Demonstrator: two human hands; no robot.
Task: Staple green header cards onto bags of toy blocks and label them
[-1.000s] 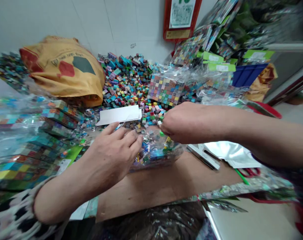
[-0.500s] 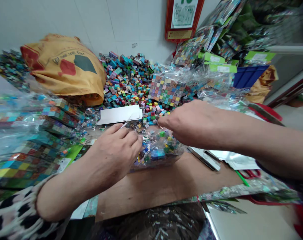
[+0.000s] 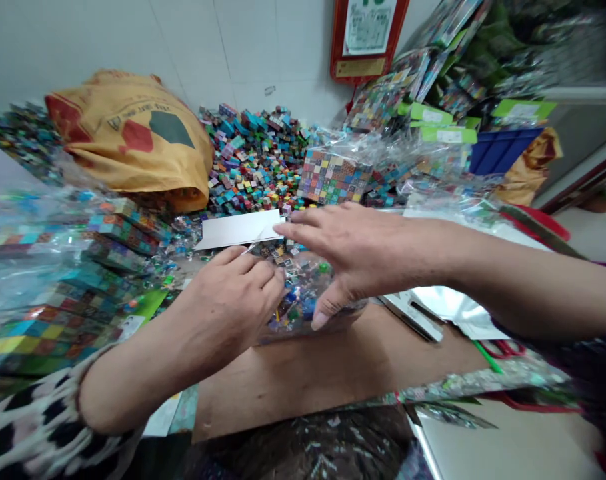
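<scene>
A clear plastic bag filled with small colourful toy pieces lies on the brown board in front of me. My left hand is closed at the bag's left upper edge, and a bit of clear plastic sticks out past its fingers. Over the bag's right side is my right hand, its fingers stretched out and the thumb apart, holding nothing. Its fingertips reach the right end of a stack of white card strips; whether they touch it I cannot tell.
Behind is a heap of small coloured cubes, beside a yellow sack. Bagged cube blocks are stacked left. A stapler and red-handled scissors lie right, and a blue bin stands back right.
My right hand has moved left across the bag, and its fingers have gone from bunched together to stretched out. My left hand stays at the bag's edge.
</scene>
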